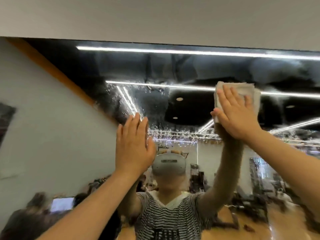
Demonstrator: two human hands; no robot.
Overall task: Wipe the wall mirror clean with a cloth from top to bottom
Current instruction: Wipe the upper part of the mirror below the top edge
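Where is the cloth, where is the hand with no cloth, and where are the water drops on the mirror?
cloth (249, 91), head view, bare upper part above the fingers.
left hand (134, 146), head view, back of the hand.
water drops (155, 123), head view, wet patch on the mirror.

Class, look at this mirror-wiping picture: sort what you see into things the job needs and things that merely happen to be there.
Belongs to the job:
- wall mirror, still spotted with droplets
- folded grey cloth
- right hand, pressing the cloth flat on the glass
- left hand, open against the mirror

Just there:
- plain wall above the mirror
- reflected ceiling light strips
- reflected headset
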